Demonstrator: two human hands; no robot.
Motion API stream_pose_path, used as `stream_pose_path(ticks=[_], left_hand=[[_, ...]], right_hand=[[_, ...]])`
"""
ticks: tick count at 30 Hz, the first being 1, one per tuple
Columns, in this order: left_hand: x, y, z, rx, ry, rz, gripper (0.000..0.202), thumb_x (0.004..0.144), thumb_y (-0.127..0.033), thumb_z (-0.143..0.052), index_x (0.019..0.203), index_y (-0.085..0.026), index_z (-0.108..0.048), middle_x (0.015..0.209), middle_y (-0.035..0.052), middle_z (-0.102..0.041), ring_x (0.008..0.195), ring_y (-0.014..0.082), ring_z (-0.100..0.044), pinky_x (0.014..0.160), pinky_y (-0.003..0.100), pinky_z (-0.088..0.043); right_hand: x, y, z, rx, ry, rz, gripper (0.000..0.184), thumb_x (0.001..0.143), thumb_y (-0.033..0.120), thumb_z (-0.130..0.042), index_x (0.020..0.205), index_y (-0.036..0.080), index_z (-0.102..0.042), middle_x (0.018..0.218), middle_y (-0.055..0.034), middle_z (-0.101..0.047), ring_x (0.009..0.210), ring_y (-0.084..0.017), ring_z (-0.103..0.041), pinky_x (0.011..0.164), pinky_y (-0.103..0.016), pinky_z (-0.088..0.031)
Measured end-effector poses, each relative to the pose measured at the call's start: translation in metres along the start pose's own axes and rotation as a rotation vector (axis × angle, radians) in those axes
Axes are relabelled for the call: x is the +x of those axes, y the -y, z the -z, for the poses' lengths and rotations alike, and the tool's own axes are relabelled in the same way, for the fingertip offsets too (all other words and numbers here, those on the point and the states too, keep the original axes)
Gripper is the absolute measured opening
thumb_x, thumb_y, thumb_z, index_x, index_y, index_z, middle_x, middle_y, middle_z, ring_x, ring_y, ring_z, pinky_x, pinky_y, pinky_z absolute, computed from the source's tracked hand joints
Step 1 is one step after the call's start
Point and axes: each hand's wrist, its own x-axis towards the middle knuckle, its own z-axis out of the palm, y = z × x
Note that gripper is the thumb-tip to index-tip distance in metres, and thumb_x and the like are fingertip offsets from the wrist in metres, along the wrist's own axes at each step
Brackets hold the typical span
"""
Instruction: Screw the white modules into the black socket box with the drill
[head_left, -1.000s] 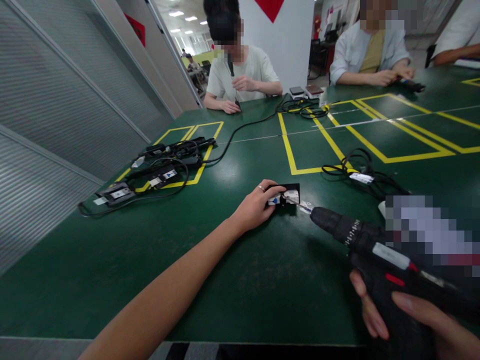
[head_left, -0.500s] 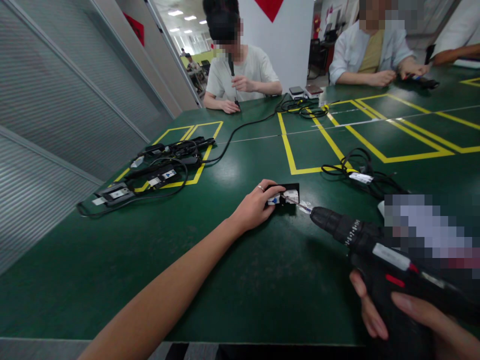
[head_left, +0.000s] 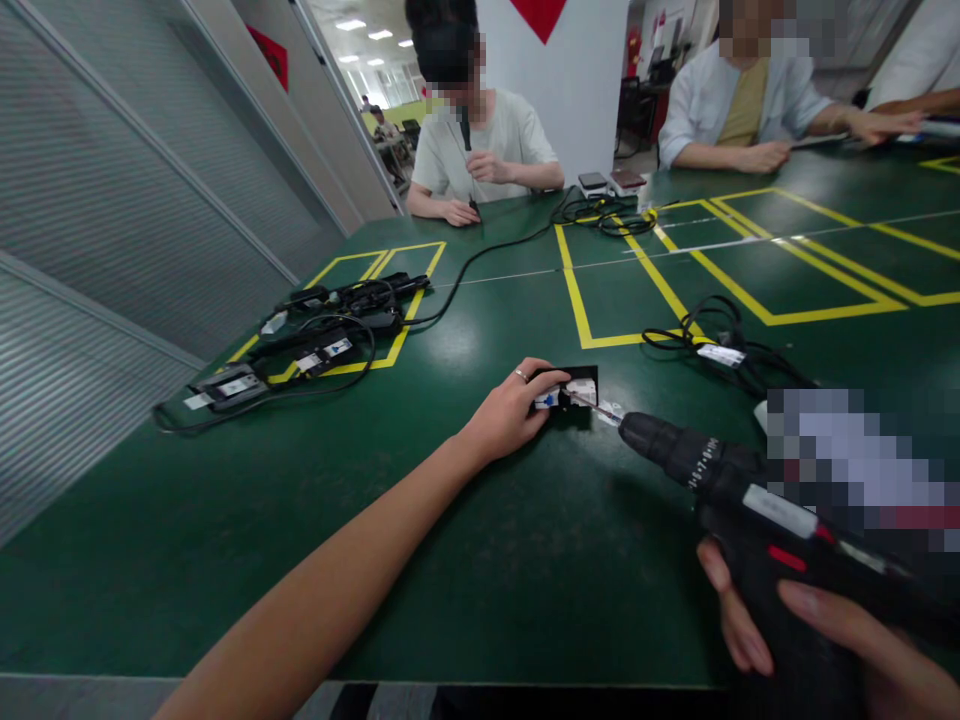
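A small black power adapter (head_left: 587, 376) with white and blue labels lies on the green table. My left hand (head_left: 517, 408), a ring on one finger, is wrapped over its left end and holds it against the tabletop. At the lower right, my right hand (head_left: 844, 628) grips the handle of a black cordless drill (head_left: 739, 490) with red accents. The drill points left, and its thin bit (head_left: 596, 405) reaches the labelled face of the adapter. Whether the tip sits in a screw is too small to tell. A clear-and-white scrap (head_left: 611, 411) lies just behind the bit.
Several black adapters with cords (head_left: 322, 345) are piled at the left within yellow tape. A coiled cable (head_left: 724, 350) with a white label is at the right, near a blurred-out object (head_left: 855, 450). Across the table (head_left: 480, 560), one person (head_left: 487, 140) holds a screwdriver; others sit at right.
My hands, the adapter and the drill are almost unmoved; the drill has shifted very slightly left. Across the table at right, a person's arm has reached out to the right.
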Motion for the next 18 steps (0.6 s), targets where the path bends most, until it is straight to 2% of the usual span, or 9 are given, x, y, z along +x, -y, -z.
stream_pose_path(ticks=[11, 18], left_hand=[[0.0, 0.001, -0.001, 0.011, -0.006, 0.009, 0.052, 0.079, -0.006, -0.05, 0.127, -0.026, -0.046, 0.127, 0.0067, -0.043, 0.116, 0.0215, -0.047, 0.1, 0.041, -0.045], [-0.001, 0.001, 0.0, 0.001, -0.011, 0.001, 0.051, 0.079, -0.006, -0.05, 0.126, -0.026, -0.046, 0.129, 0.0072, -0.041, 0.118, 0.0221, -0.047, 0.101, 0.043, -0.045]], right_hand=[[0.001, 0.003, -0.002, -0.033, -0.006, 0.021, 0.029, 0.088, 0.032, -0.041, 0.099, 0.019, -0.064, 0.064, -0.0065, -0.07, 0.057, -0.023, -0.062, 0.06, -0.035, -0.046], [0.001, 0.009, -0.007, -0.11, -0.009, 0.033, 0.036, 0.09, 0.034, -0.034, 0.102, 0.018, -0.064, 0.06, -0.0063, -0.067, 0.055, -0.024, -0.06, 0.059, -0.036, -0.045]])
